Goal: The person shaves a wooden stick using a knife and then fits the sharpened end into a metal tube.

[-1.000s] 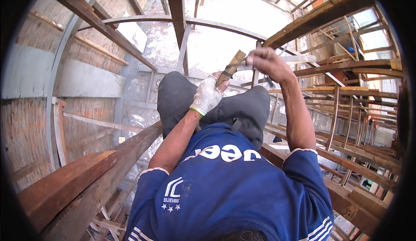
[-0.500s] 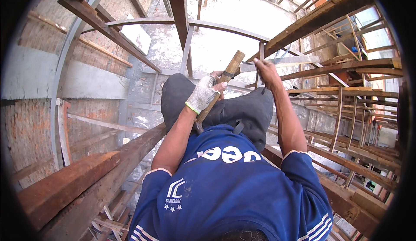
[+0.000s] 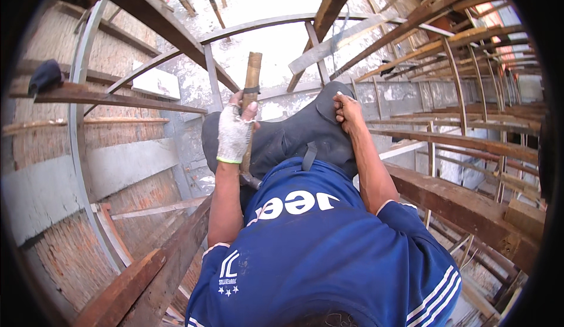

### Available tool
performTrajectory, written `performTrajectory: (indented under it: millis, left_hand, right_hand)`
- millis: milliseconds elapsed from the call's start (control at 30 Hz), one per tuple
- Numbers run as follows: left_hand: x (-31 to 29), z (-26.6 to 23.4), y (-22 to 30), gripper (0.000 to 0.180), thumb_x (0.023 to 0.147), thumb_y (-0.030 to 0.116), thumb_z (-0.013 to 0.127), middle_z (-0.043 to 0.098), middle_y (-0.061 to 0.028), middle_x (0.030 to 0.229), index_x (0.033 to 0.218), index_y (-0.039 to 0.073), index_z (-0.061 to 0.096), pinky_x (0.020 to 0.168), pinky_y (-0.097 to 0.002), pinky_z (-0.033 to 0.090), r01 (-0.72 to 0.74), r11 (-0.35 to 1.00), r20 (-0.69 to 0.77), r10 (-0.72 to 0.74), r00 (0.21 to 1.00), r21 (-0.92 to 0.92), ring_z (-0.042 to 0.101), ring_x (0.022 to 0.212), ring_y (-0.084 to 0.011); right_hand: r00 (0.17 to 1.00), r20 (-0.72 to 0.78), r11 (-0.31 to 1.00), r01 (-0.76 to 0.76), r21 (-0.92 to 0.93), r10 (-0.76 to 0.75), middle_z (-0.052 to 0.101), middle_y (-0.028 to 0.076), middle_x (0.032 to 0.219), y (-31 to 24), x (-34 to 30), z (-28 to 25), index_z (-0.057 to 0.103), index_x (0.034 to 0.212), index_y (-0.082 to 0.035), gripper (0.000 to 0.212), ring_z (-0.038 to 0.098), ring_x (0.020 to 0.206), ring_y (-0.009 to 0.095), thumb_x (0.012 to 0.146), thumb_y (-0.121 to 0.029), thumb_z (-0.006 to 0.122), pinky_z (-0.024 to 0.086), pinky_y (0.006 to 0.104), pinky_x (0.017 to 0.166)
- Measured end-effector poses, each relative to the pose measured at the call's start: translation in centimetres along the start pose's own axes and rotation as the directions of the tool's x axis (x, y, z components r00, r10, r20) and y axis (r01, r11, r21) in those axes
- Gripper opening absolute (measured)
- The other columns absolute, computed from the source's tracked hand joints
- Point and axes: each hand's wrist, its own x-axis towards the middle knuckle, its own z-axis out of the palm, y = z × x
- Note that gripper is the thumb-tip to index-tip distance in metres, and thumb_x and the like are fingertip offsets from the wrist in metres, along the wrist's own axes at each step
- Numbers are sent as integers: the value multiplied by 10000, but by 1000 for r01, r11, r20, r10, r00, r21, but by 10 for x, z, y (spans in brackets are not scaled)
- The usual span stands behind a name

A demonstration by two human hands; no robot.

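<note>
While wooden beams (image 3: 464, 203) crowd round, gloved left hand (image 3: 234, 134) grips hammer (image 3: 249, 101).

The left hand (image 3: 235, 133), in a worn white glove, is closed around the wooden handle of a hammer (image 3: 251, 92), which stands nearly upright, the handle end pointing up and the head hidden low beside the shirt. Just right of the hammer, the bare right hand (image 3: 348, 111) rests with fingers curled on a dark trouser knee (image 3: 305, 133). Below the hammer spreads a blue shirt (image 3: 317, 250). Left of the hammer runs a curved metal frame (image 3: 79, 121); far right of it lie wooden beams (image 3: 464, 203).
</note>
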Motion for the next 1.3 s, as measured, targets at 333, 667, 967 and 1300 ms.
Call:
performTrajectory:
  millis: [333,667,967,1300]
  left_hand:
    - [-9,-3,-28,599,983,360,700,585,-30,856,1420,-15,532,550,-247,483,146,985,44,-150,988,87,594,609,-107]
    - [-7,10,-27,504,987,277,694,582,-12,868,1402,17,575,536,-235,468,149,981,73,-159,985,125,566,593,-82]
    - [-17,22,-21,530,989,306,679,570,-11,824,1393,-16,561,559,-238,472,53,986,114,-72,991,157,575,608,-88]
    - [-15,22,-24,469,970,129,698,642,-71,1015,1417,45,581,627,-263,547,122,972,40,-132,990,198,620,753,-114]
  right_hand:
    - [926,322,907,-298,298,198,556,6,769,11,-117,-28,647,1056,-27,238,437,542,60,1050,-259,597,362,208,453]
    - [716,181,342,520,-783,-675,684,195,1036,30,-126,-29,702,1090,-18,183,643,996,389,937,-101,646,509,487,911]
    - [571,445,281,778,-562,-690,650,243,1226,-25,-118,38,626,1248,10,447,607,1195,405,859,-180,736,483,466,1037]
    - [752,580,464,654,-598,-312,698,264,852,-26,-87,124,742,1035,-4,379,702,808,408,966,-371,675,521,474,722]
